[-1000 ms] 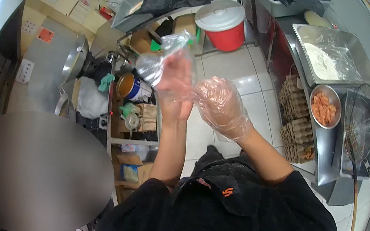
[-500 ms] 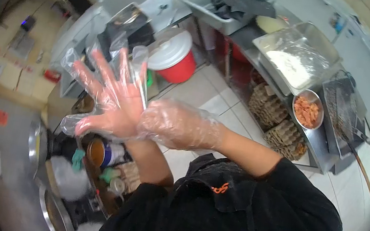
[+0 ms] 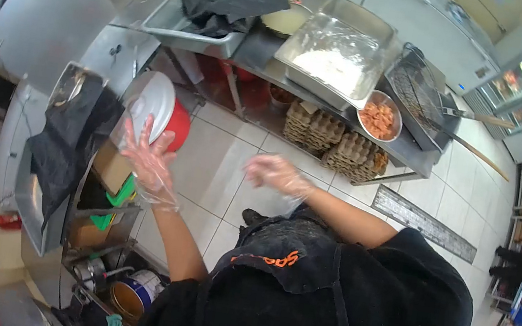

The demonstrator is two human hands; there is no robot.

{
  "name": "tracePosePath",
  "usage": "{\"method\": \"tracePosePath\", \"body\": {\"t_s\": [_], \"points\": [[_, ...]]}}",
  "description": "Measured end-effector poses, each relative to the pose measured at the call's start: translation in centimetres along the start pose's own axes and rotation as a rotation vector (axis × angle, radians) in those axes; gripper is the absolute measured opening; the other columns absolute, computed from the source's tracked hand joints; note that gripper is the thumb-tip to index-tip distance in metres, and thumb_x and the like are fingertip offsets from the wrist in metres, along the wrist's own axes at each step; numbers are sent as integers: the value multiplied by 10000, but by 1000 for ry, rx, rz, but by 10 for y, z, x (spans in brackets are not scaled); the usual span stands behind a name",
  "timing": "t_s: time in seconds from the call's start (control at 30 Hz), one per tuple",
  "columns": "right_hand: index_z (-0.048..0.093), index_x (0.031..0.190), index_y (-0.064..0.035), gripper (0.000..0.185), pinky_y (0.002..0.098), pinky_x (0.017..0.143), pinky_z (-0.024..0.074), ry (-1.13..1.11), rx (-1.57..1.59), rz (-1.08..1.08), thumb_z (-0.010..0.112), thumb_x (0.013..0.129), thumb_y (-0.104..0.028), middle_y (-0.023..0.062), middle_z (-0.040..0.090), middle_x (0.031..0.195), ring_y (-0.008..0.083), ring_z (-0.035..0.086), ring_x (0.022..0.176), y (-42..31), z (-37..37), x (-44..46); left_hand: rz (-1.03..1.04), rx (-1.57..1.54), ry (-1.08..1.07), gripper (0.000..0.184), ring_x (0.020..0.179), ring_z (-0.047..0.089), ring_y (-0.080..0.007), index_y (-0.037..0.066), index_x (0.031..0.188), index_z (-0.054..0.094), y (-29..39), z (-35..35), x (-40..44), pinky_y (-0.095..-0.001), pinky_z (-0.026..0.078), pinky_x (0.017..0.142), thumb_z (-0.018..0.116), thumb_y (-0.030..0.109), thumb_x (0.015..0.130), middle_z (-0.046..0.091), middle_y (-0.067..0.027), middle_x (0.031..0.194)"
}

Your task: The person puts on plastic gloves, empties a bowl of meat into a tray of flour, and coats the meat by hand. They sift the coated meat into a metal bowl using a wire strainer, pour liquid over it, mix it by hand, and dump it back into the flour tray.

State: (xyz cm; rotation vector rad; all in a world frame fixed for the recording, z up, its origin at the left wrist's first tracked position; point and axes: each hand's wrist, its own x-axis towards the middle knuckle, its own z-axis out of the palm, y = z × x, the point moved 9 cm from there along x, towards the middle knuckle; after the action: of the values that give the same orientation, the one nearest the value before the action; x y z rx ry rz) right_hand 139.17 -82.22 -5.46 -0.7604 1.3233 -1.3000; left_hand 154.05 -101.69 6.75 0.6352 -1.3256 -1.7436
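Note:
A thin clear plastic glove covers each of my hands. My left hand (image 3: 150, 166) is raised with its fingers spread, in front of the red bucket (image 3: 176, 128) and its white lid (image 3: 151, 105); I cannot tell if it touches them. My right hand (image 3: 276, 174) hangs above the tiled floor, apart from the left one, its fingers loosely bent and holding nothing that I can see. Across from me, a deep steel pan (image 3: 336, 87) of white powder stands on the steel table, partly under clear plastic film. Beside it sits a steel bowl of orange-pink meat pieces (image 3: 378, 119).
Wire fry baskets (image 3: 422, 96) with long handles jut past the table's right end. Stacked egg trays (image 3: 351, 151) fill the shelf below. A metal tub (image 3: 169, 20) with black plastic stands at the table's left. More black plastic (image 3: 70, 139) drapes over the left-hand counter.
My hands have come apart; the right one has let go of the left glove's wrist. My view has turned right, toward the table and the fridges.

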Motion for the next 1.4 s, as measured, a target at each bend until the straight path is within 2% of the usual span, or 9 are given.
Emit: {"method": "tracePosePath", "body": {"t_s": [0.1, 0.2, 0.37, 0.67, 0.93, 1.03, 1.2, 1.33, 1.4], "points": [[622, 933, -37, 373, 308, 574, 546, 756, 401, 155, 565, 917, -405, 44, 640, 740, 135, 613, 637, 78, -156, -74, -315, 281, 96, 999, 1223, 461, -379, 265, 1502, 30, -82, -32, -29, -665, 365, 822, 264, 866, 739, 172, -50, 1549], [510, 1158, -6, 715, 330, 607, 536, 1141, 764, 125, 619, 795, -611, 166, 616, 908, 206, 618, 682, 129, -269, -144, -723, 374, 194, 1029, 1246, 424, -352, 222, 1504, 6, -199, -116, -84, -559, 427, 770, 307, 853, 749, 156, -122, 1546], [345, 1328, -7, 800, 318, 681, 545, 1146, 760, 9, 610, 824, -569, 263, 551, 1126, 309, 636, 855, 147, -346, -154, -1168, 310, 66, 981, 1182, 495, -406, 272, 1497, 11, -284, -129, -164, -477, 477, 793, 380, 813, 767, 110, -119, 1550], [558, 1162, -18, 350, 404, 793, 558, 1336, 568, -168, 542, 883, -230, 114, 565, 1191, 236, 595, 997, 163, -304, -172, -908, 432, -298, 843, 1330, 288, -427, 228, 1467, 201, -269, -49, -96, -559, 394, 950, 478, 697, 824, 220, -94, 1517], [551, 1152, 1, 337, 387, 801, 552, 910, 609, 369, 560, 855, -159, 132, 612, 1085, 235, 619, 965, 134, -158, -163, -905, 247, -505, 786, 1314, 324, -379, 228, 1458, 215, -238, 53, -85, -536, 437, 926, 632, 482, 843, 295, -108, 1464], [531, 1163, 6, 326, 337, 672, 579, 662, 182, 247, 575, 877, -144, 146, 606, 1083, 220, 633, 921, 110, -137, -119, -889, 140, -628, 765, 1284, 366, -369, 204, 1452, 226, -226, 115, -84, -510, 487, 886, 663, 373, 847, 312, -142, 1435], [468, 1240, -24, 418, 291, 770, 546, 449, 459, -27, 635, 877, -145, 117, 608, 1065, 193, 620, 946, 19, -123, -64, -500, -153, -552, 877, 1166, 515, -308, 180, 1464, 182, -174, 171, -23, -452, 572, 808, 695, 84, 760, 401, -152, 1372], [432, 1287, -41, 448, 330, 758, 568, 790, -254, -384, 611, 887, -134, 133, 587, 1119, 199, 651, 884, -91, -173, -61, -179, 282, -636, 774, 1091, 565, -234, 146, 1446, 225, -154, 185, 27, -323, 571, 723, 640, 72, 796, 470, -121, 1317], [427, 1304, -37, 528, 355, 829, 536, 809, -328, -419, 662, 848, -162, 147, 564, 1171, 222, 632, 952, -120, -190, -60, -435, -54, -480, 776, 1039, 590, -222, 148, 1454, 210, -148, 210, 49, -309, 567, 731, 621, 48, 803, 469, -111, 1321]]}}
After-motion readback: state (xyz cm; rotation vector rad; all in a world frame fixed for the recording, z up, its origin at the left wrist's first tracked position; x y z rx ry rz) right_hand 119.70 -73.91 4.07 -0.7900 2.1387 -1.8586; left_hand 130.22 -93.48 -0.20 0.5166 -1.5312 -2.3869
